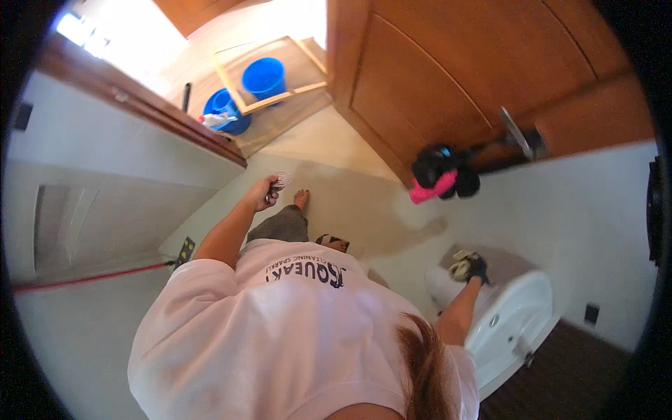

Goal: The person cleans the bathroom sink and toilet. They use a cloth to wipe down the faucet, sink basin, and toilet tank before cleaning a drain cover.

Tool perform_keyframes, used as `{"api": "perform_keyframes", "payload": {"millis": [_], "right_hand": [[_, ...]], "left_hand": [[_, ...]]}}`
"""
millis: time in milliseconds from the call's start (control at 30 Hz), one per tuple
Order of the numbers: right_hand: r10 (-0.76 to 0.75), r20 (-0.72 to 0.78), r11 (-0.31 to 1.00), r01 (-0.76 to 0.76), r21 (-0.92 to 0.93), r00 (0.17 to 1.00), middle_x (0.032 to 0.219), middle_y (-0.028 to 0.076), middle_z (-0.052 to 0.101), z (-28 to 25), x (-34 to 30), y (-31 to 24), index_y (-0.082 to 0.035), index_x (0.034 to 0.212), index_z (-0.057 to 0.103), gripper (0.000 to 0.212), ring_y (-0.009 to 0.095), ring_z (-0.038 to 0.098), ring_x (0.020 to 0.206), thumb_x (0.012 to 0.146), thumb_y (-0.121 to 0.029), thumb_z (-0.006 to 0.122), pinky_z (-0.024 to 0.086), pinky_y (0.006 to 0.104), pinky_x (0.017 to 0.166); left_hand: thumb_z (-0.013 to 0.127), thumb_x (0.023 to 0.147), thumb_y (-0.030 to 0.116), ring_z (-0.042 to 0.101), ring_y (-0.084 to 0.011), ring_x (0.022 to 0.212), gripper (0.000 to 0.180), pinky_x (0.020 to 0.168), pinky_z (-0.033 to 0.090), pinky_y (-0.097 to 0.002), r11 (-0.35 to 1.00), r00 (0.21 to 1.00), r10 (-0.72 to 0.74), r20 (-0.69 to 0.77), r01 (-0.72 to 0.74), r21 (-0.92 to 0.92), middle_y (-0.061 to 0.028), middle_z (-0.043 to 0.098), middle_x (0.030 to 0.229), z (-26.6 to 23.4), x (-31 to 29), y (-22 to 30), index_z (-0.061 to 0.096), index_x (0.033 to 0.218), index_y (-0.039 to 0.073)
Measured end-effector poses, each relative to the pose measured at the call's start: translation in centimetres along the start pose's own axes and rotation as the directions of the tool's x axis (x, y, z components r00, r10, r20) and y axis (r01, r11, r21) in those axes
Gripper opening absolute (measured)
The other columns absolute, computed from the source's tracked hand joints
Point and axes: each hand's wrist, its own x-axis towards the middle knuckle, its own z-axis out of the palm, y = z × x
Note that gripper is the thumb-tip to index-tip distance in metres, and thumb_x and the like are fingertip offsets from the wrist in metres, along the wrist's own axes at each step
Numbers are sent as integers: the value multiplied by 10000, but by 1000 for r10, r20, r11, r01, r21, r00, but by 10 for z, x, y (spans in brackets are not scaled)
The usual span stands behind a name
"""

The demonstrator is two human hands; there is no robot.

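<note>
My bare left hand (262, 194) is raised out to the left, its fingers wrapped round a small brush (283, 180) with white bristles. Below it, one bare foot stands on the pale floor; the other wears a sandal. Out to the right, next to the white washbasin (516, 308), my right hand (477, 268) wears a dark glove. It grips a crumpled, pale yellow cloth (460, 267). The gloved fingers are partly hidden by the cloth.
A brown wooden door (434, 77) stands ajar, with dark items and a pink cloth (432, 187) hanging at its handle. Beyond the doorway are a blue bucket (264, 78), a blue basin (238, 126) and a wooden frame (308, 89). A red hose (98, 276) runs along the left wall.
</note>
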Motion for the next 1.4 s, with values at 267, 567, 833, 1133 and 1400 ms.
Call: {"api": "perform_keyframes", "payload": {"millis": [267, 567, 833, 1133, 1400], "right_hand": [[-296, 417, 491, -237, 838, 859, 931, 98, 612, 42, -31, -296, -52, 1009, 609, 309, 229, 553, 809, 759, -230, 567, 448, 346, 732], [-538, 274, 532, 69, 844, 797, 915, 46, 606, -72, -57, -567, -44, 1036, 596, 307, 130, 546, 800, 762, -183, 605, 440, 267, 724], [-594, 324, 307, -165, 937, 737, 973, 76, 572, -117, -4, -668, -23, 1089, 545, 326, 175, 550, 856, 801, -174, 564, 453, 298, 749], [-591, 636, 422, -481, 768, 497, 934, 105, 559, -146, 58, -858, -45, 1024, 533, 282, 229, 552, 851, 823, -241, 554, 467, 360, 735], [-537, 812, 740, -335, 583, 228, 1035, 114, 560, -117, 61, -1022, -45, 1130, 486, 342, 229, 545, 942, 807, -141, 544, 453, 328, 798]], "left_hand": [[443, 876, 311, 415, -59, 461, 179, 328, 284, -156, 951, 996, 48, -75, -68, -301, 14, 597, 777, -116, 31, 55, 480, 924, 143], [511, 842, 314, 527, -82, 590, 230, 351, 276, -153, 859, 984, 84, -159, -152, -489, 27, 587, 750, -192, 112, 177, 502, 993, 141], [514, 833, 316, 383, -82, 452, 188, 353, 278, -178, 767, 962, 47, -269, -207, -607, 3, 576, 735, -219, 170, 227, 514, 888, 136], [483, 847, 321, 534, -106, 534, 204, 409, 318, -223, 829, 911, -150, -383, -95, -550, 25, 580, 757, -207, 193, 230, 532, 856, 123], [493, 840, 244, 509, -133, 544, 230, 381, 329, -199, 471, 978, 57, -202, -205, -858, -44, 578, 763, -185, 214, 244, 530, 928, 35]]}}
